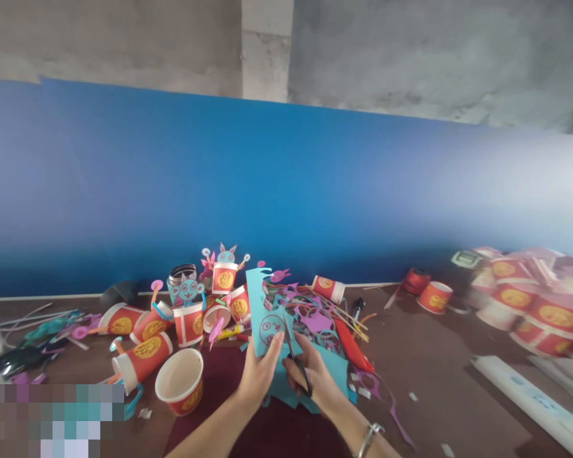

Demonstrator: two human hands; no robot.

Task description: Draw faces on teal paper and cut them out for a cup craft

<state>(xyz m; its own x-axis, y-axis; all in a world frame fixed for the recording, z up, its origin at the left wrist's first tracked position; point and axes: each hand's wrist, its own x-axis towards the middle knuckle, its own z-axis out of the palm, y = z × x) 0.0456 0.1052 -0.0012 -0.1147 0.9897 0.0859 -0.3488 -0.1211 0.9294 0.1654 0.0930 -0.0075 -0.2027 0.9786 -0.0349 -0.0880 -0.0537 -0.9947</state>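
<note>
Scissors (301, 367) gripped in right hand (319, 374) at lower centre, blue paper (258, 304) with 1 drawn face (269, 329) pinched by left hand (261, 367), white-lined paper cup (184, 402) at lower left

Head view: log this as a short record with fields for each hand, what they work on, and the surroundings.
Left hand: holds blue paper with a drawn face
Right hand: holds dark-handled scissors, blades up by the paper
Under hands: more blue paper sheets
Left side: open cup standing; other red cups, some tipped over
Beyond hands: purple paper scraps
Right side: stacked cups, blurred; white power strip
</note>
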